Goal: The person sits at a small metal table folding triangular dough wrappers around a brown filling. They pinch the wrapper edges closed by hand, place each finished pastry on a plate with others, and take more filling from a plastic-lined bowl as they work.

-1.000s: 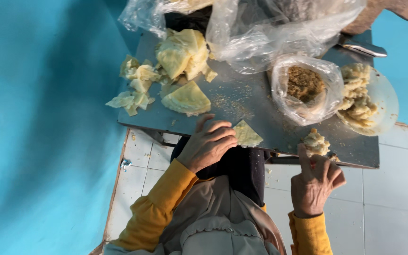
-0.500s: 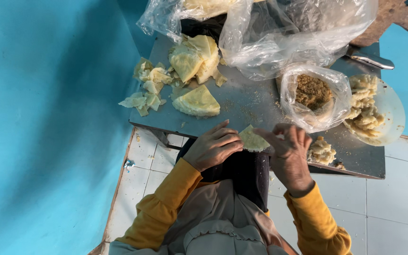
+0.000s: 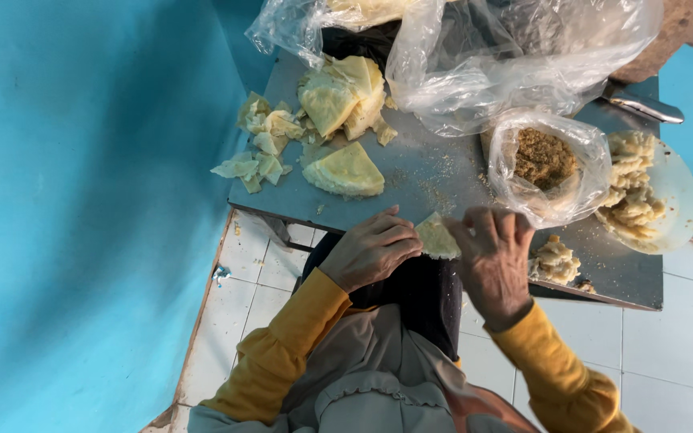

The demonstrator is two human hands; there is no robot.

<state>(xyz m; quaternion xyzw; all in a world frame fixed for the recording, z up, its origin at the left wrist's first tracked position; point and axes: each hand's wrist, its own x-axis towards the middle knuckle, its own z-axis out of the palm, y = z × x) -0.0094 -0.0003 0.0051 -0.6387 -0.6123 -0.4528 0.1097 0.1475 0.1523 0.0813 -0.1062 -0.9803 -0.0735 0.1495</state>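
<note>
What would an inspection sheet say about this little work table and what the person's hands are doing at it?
Surface: grey metal table, dusted with crumbs.
Job's things: a pale yellow wrapper piece held between both hands at the table's near edge; folded wrapper sheets and a stack farther back; an open bag of brown crumbly filling; a white plate piled with finished pieces.
Clutter: torn wrapper scraps; crumpled clear plastic bags; one loose piece near the right hand.
Fingers: left hand and right hand both pinch the wrapper piece.
Cables: nothing seen.
Surroundings: turquoise wall, white tiled floor.
</note>
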